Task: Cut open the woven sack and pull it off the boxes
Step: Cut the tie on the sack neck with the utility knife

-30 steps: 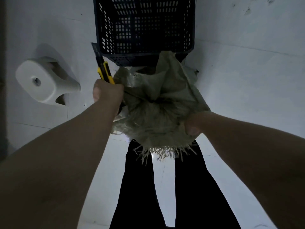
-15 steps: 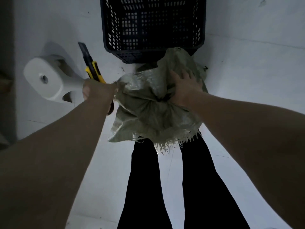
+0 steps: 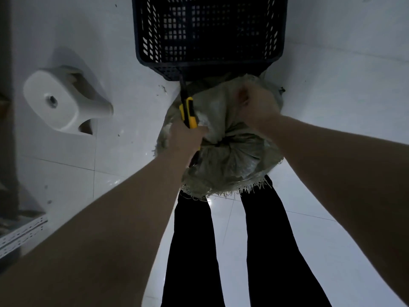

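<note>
both hands are on the sack [image 3: 225,156], which stands on the floor between the person's legs [image 3: 192,240] and the black crate [image 3: 208,34]. the left hand [image 3: 184,138] is closed round a yellow knife [image 3: 188,111] with its tip pointing toward the crate. the right hand [image 3: 254,105] is fisted on a bunch of the sack's cloth at the far top. no boxes show, so the sack looks not yet off; whether a cut has been made is hard to tell in this dim light. i judge this the cutting step. next, the blade should go into cloth held taut, kept clear of the right hand's fingers. the pale tiled floor [image 3: 332,107] is glossy, with a white stool [image 3: 57,100] well to the left.
</note>
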